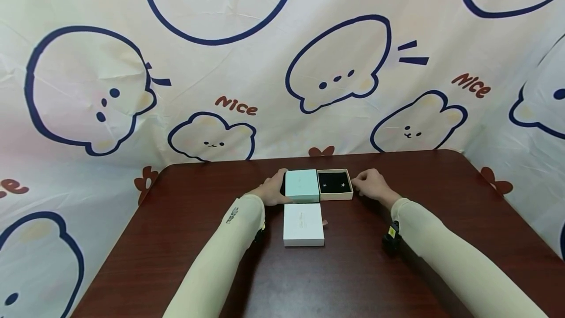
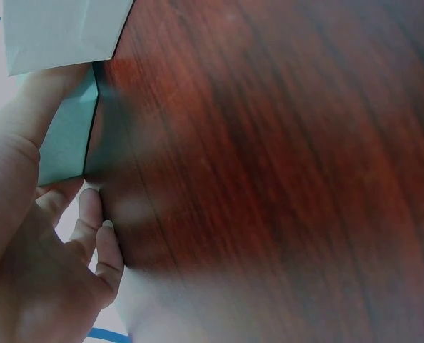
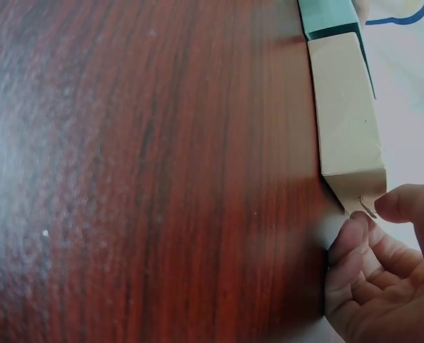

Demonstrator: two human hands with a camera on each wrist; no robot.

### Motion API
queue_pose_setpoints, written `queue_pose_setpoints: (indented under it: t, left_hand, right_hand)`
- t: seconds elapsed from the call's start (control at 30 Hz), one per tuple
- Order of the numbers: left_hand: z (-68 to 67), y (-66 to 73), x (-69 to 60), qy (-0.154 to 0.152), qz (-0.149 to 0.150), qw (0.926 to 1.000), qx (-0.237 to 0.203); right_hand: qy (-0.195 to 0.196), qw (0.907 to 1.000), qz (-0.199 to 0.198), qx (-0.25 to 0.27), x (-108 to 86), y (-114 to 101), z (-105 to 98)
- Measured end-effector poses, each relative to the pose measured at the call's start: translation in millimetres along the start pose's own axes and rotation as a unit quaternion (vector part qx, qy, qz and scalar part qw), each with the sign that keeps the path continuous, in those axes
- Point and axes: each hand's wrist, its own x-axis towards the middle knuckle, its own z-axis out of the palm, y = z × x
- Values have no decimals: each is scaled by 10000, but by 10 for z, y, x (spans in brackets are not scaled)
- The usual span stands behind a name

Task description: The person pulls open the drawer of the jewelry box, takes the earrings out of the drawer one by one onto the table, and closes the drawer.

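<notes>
A teal box lies on the table, with my left hand gripping its left side, thumb along the near edge and fingers at the far side. Against its right side is an open cream tray with a black insert and two small star-shaped pieces. My right hand is at the tray's right end. In the right wrist view, the thumb and forefinger of that hand pinch a small ribbon tab on the tray's end wall; the exact contact is partly hidden.
Nearer on the brown table lies a closed white box, just in front of the teal one, with a small tab at its right side. A patterned cloth hangs behind the table's far edge and at both sides.
</notes>
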Motion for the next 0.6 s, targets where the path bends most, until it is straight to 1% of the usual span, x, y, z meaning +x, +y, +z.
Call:
queue_pose_setpoints:
  t: [0.4,0.6]
  left_hand:
    - [-11,31,-11,19,-7,10000,-1]
    - [-3,16,7,-7,-3,10000,-3]
  right_hand:
    - [92,10000,-35,0,23,25,-19]
    - [153,9998,-116,15,19,7,-48]
